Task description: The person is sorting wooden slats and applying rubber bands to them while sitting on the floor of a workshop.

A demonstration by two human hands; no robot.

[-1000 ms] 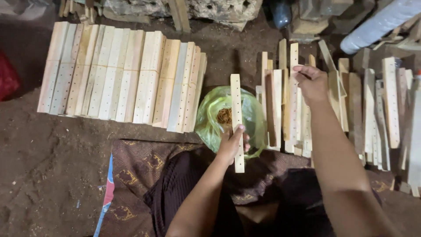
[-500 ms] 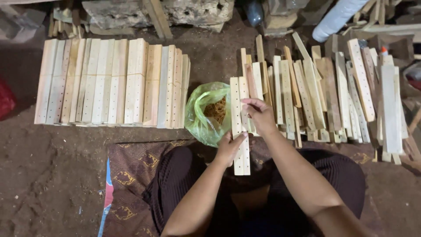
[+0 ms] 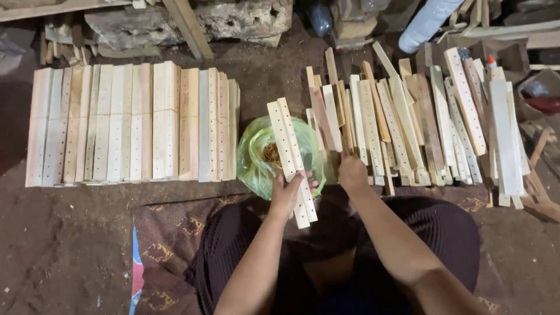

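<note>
My left hand (image 3: 287,194) grips two pale wooden slats (image 3: 290,153) with rows of small holes, held side by side and tilted over a green plastic bag (image 3: 256,160). The bag lies open on the ground and holds something brownish. My right hand (image 3: 352,173) rests just right of the bag, at the near ends of a loose pile of wooden slats (image 3: 408,125); whether it grips anything is hidden. I sit on a dark patterned cloth (image 3: 169,245).
A neat row of drilled wooden slats (image 3: 134,122) lies side by side to the left on the dirt floor. Rough stone blocks (image 3: 186,23), boards and a white pipe (image 3: 426,23) stand at the back. More scrap wood lies at the far right (image 3: 542,151).
A second slat has joined the first in my left hand. My right hand came back from the right-hand pile to the bag's edge. The view shifted slightly.
</note>
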